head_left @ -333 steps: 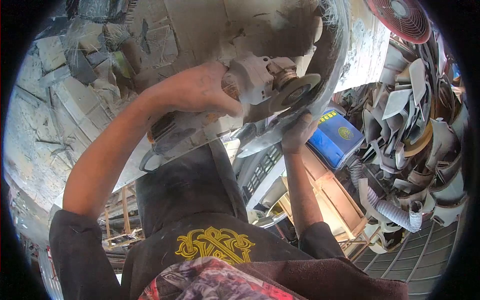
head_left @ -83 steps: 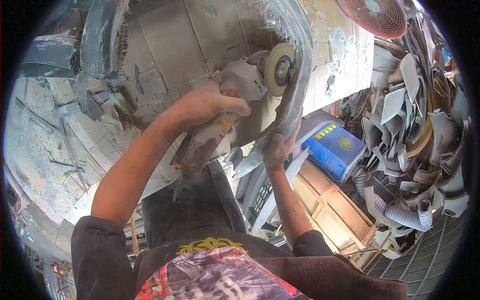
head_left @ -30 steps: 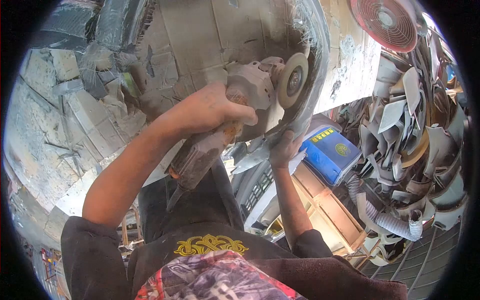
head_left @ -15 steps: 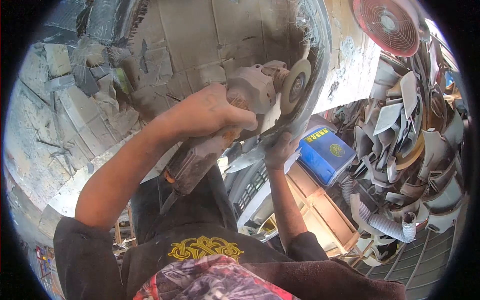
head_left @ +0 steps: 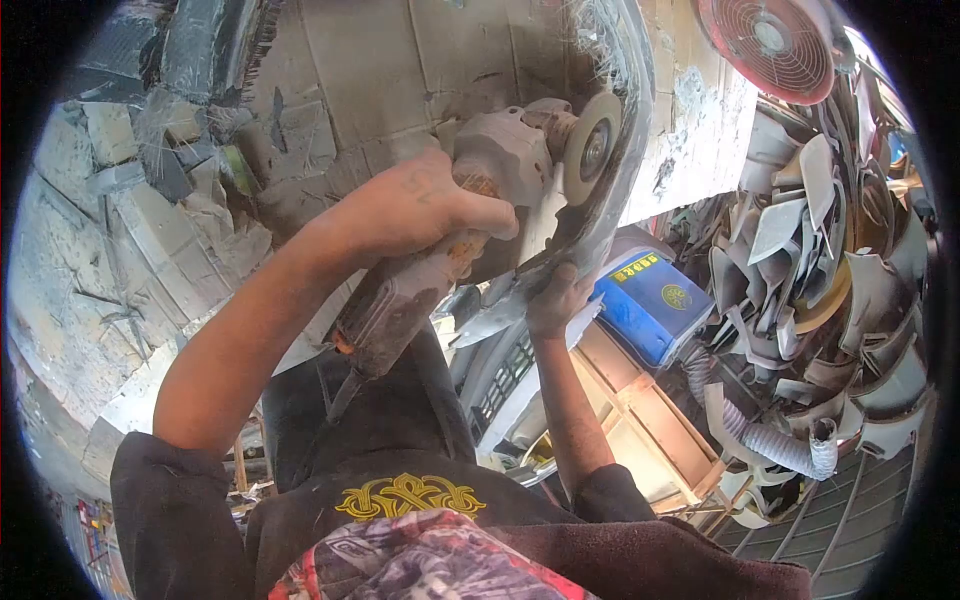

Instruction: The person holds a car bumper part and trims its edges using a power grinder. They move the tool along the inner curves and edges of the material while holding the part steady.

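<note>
My left hand [head_left: 410,205] is wrapped round the body of a dusty angle grinder [head_left: 500,160], back of the hand facing up. The grinder's pale round disc [head_left: 592,150] lies against or very close to the inner rim of a grey curved panel [head_left: 632,130]; actual contact is hard to make out. White fibres fray from the panel's upper edge. Lower on the same rim, my right hand [head_left: 560,300] grips the panel edge, its fingers partly hidden behind it. The grinder's rear end and cord point down toward my chest.
Torn cardboard [head_left: 380,60] and scraps lie behind the grinder. To the right are a blue box [head_left: 655,305] on a wooden crate [head_left: 650,420], a flexible hose [head_left: 780,450], a red fan [head_left: 768,45] and a heap of curved grey pieces [head_left: 800,240].
The grinder's disc has shifted slightly upward along the panel's rim. Both hands keep their holds, and the whole view has moved a little.
</note>
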`<action>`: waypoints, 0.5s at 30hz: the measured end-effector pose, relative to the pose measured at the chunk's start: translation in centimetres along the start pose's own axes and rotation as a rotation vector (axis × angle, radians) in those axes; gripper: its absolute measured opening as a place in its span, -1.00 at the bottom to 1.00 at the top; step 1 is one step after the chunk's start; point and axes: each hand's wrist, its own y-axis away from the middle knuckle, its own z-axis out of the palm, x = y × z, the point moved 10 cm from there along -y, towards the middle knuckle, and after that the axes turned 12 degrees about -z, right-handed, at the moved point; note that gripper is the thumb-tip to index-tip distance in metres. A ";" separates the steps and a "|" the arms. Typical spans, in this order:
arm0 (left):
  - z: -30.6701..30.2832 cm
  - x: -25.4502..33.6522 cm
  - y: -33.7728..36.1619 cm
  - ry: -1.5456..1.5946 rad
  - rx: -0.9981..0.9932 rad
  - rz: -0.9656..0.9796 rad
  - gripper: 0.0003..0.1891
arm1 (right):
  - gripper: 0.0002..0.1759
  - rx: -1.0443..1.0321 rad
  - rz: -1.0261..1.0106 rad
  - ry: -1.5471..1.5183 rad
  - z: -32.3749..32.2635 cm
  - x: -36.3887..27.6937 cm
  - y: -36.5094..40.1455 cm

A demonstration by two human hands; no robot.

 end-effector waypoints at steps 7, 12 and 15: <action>-0.3 0.3 -0.4 0.054 0.037 -0.025 -0.50 | 0.36 -0.009 -0.013 0.009 -0.1 0.4 0.2; -0.5 -0.4 -0.8 0.202 0.052 -0.077 -0.54 | 0.35 0.008 -0.054 0.067 -0.4 -0.5 0.0; -0.5 -0.1 -1.2 0.153 0.010 -0.056 -0.55 | 0.35 -0.038 0.016 0.027 -0.1 0.6 0.4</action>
